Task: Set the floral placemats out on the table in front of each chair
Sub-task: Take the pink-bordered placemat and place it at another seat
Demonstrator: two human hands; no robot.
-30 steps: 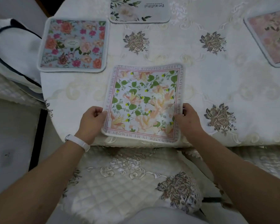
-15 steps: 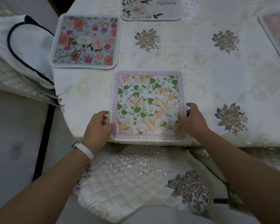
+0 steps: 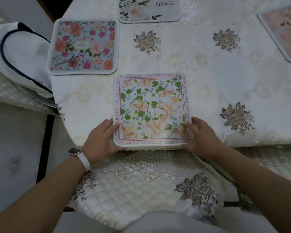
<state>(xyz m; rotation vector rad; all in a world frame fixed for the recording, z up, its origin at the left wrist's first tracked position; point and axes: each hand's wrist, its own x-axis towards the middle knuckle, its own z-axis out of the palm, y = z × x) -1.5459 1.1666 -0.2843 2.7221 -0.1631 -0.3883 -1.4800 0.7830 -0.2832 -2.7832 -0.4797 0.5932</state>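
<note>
A square placemat (image 3: 152, 109) with green leaves, peach flowers and a lettered pink border lies flat at the near edge of the table (image 3: 208, 84). My left hand (image 3: 99, 140) holds its near left corner, fingers along the side edge and thumb at the front edge. My right hand (image 3: 203, 137) holds the near right corner, fingers on top. A blue placemat (image 3: 84, 47) with red and pink roses lies at the left. A white placemat (image 3: 149, 9) printed "Beautiful" is at the far edge of view. A pink placemat (image 3: 284, 31) lies at the right.
An embroidered cream cloth covers the table and hangs over its edge. A quilted chair cushion (image 3: 141, 190) sits directly below the near placemat. A white bag with dark trim (image 3: 20, 56) rests on another chair at the left.
The leafy placemat went from slightly raised and tilted to lying flat and square to the table edge. Both hands stayed at its near corners.
</note>
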